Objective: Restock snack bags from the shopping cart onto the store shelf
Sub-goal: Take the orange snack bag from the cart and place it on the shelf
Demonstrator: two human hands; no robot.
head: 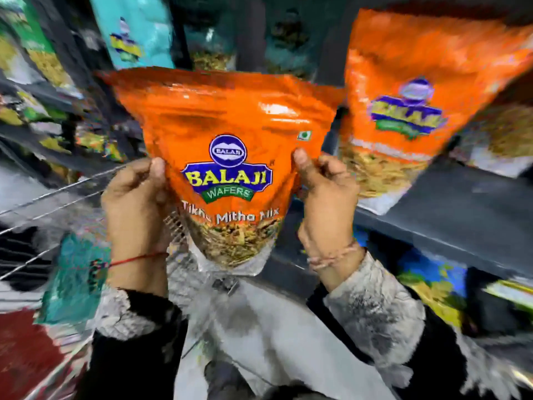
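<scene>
An orange snack bag [227, 122] marked Balaji Wafers, Tikha Mitha Mix, is held upright in the middle of the view. My left hand [135, 203] grips its left edge and my right hand [326, 194] grips its right edge, thumbs on the front. A second orange snack bag [409, 105] of the same brand leans on the dark shelf [450, 209] to the right, close beside the held bag. The wire shopping cart [57, 192] lies at the lower left, with a teal bag [78, 278] inside it.
A teal snack bag [132, 30] stands on the shelf behind the held bag. Green and yellow packs [34, 53] fill the racks at the left. Blue and yellow packs [432, 290] sit on the lower shelf at the right. The picture is blurred.
</scene>
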